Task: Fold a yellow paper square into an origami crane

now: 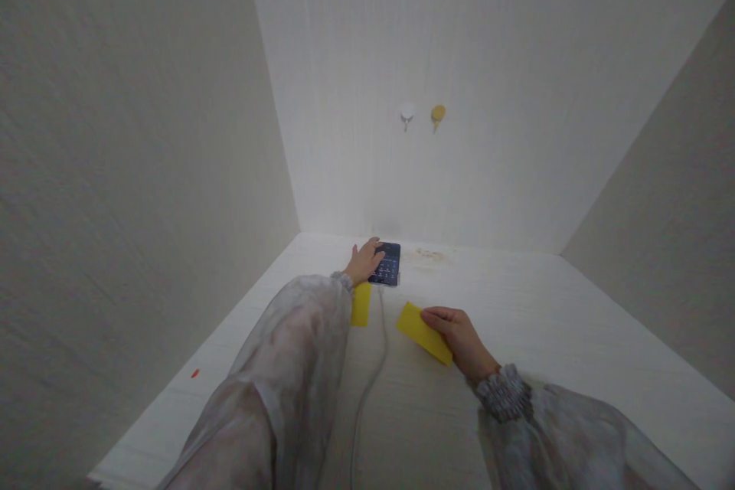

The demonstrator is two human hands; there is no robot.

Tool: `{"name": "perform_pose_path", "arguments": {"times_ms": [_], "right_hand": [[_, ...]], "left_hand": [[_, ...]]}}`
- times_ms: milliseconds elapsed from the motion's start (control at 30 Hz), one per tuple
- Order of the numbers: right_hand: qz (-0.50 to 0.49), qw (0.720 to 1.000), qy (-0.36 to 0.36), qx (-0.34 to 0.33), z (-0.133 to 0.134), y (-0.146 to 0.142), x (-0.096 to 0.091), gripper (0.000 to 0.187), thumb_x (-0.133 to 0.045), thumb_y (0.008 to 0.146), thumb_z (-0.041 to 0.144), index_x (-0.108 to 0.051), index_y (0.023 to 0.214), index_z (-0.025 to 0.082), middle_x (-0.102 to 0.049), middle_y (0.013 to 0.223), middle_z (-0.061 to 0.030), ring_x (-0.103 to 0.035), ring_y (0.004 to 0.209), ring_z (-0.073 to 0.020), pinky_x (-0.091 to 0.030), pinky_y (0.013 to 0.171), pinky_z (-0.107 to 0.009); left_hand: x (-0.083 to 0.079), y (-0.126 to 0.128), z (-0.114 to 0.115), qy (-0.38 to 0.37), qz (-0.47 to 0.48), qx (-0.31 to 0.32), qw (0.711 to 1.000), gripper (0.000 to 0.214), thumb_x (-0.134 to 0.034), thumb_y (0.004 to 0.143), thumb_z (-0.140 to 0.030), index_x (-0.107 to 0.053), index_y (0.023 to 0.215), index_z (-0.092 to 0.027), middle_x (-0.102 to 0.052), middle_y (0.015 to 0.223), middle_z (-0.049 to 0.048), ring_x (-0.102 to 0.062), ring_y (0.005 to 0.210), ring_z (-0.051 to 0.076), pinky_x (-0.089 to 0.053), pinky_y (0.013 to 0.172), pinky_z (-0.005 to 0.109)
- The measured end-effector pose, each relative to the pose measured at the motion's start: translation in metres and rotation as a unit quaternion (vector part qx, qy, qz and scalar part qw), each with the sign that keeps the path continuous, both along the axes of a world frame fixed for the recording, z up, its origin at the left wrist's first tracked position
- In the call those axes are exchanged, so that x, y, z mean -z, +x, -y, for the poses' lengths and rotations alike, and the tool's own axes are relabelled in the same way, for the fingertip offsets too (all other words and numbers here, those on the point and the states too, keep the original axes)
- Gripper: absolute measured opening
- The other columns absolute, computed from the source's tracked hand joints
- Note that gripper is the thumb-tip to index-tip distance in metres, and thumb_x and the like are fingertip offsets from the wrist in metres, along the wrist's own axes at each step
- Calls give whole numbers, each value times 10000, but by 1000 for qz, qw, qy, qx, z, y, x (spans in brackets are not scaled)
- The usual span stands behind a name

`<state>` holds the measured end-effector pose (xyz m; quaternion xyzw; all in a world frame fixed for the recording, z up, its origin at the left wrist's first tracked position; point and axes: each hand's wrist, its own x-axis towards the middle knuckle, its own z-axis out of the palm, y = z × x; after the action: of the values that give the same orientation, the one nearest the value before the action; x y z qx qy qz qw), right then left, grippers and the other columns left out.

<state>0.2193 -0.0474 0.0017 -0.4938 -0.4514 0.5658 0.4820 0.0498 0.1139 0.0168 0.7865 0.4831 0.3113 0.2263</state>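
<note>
At the back of the white surface lies a dark smartphone (389, 266) with a keypad-like display lit on its screen. My left hand (363, 263) reaches to its left side with fingers spread, the fingertips over the screen. Just below that wrist is a yellow slip of paper (360, 306), partly covered by the sleeve. My right hand (459, 333) pinches another yellow slip of paper (423, 332) between thumb and fingers, tilted, to the right of the cable. Both forearms wear translucent, loose sleeves with elastic cuffs.
A white cable (370, 383) runs from the phone's lower end toward me. Two hooks, one white (407, 113) and one yellowish (438, 114), are fixed on the back wall (344, 130). Side walls enclose the surface. A small red mark (195, 373) shows at left, brownish stains (429, 254) beside the phone.
</note>
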Motion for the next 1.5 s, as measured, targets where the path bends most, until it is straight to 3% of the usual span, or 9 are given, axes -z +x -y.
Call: {"name": "perform_pose_path", "arguments": {"times_ms": [133, 300, 400, 467, 600, 767, 1167, 1367, 1500], "right_hand": [[-5, 1000, -2, 3, -2, -1, 3, 171, -596, 638, 340, -669, 697, 197, -653, 599, -6, -550, 492, -135, -395, 457, -235], [-3, 1000, 4, -22, 1, 5, 10, 163, -600, 638, 332, -673, 685, 194, -652, 593, -3, -538, 473, -126, -377, 447, -228], [36, 997, 20, -71, 7, 10, 14, 181, -602, 640, 334, -673, 675, 172, -638, 566, -2, -511, 447, -110, -339, 421, -215], [57, 993, 31, -95, 10, 12, 16, 209, -595, 647, 349, -672, 707, 165, -633, 567, -1, -502, 446, -104, -324, 415, -210], [30, 996, 32, -81, 9, 14, 23, 244, -605, 634, 360, -654, 771, 165, -644, 632, -6, -531, 506, -120, -360, 470, -225], [-6, 998, 27, -55, 6, 15, 33, 199, -625, 617, 355, -626, 671, 163, -628, 621, -1, -527, 511, -114, -371, 490, -228], [15, 999, 28, -23, 13, 15, 32, 217, -621, 607, 382, -633, 630, 166, -612, 587, -11, -510, 478, -121, -356, 448, -233], [22, 999, 34, -1, 16, 13, 30, 221, -628, 605, 376, -614, 672, 165, -602, 608, -6, -510, 491, -121, -357, 443, -224], [21, 999, 18, -18, 18, 16, 19, 234, -594, 639, 389, -626, 710, 169, -618, 630, -14, -532, 519, -134, -374, 468, -230]], "left_hand": [[-5, 2, 30, -18, 63, 4, 998, 338, -314, 799, -348, -422, 1064, -169, -502, 1124, 89, -452, 1043, 172, -313, 913, 335], [15, 16, 97, -89, 105, 51, 989, 436, -241, 796, -455, -536, 825, -136, -612, 789, 62, -579, 694, 137, -478, 612, 268], [31, 21, 131, -217, 194, 102, 951, 339, -470, 692, -446, -539, 787, -127, -592, 707, 38, -564, 582, 120, -475, 485, 240], [37, 22, 141, -259, 258, 86, 927, 299, -546, 641, -406, -522, 729, -122, -573, 659, 23, -545, 538, 107, -465, 450, 230], [42, 22, 143, -236, 317, 30, 918, 267, -564, 631, -374, -510, 665, -115, -538, 583, -1, -515, 506, 93, -437, 453, 215], [42, 18, 146, -196, 327, 28, 924, 239, -573, 639, -346, -539, 667, -111, -538, 576, -10, -485, 514, 72, -371, 480, 186], [33, 13, 157, -288, 387, 45, 875, 308, -670, 552, -284, -562, 778, -107, -617, 708, 34, -563, 600, 104, -437, 542, 208], [29, 14, 161, -310, 381, 46, 870, 254, -629, 610, -299, -581, 740, -85, -626, 718, 53, -582, 622, 118, -496, 519, 221], [30, 14, 160, -321, 385, 33, 865, 249, -634, 602, -306, -587, 700, -83, -622, 706, 49, -578, 604, 117, -504, 479, 212]]}}
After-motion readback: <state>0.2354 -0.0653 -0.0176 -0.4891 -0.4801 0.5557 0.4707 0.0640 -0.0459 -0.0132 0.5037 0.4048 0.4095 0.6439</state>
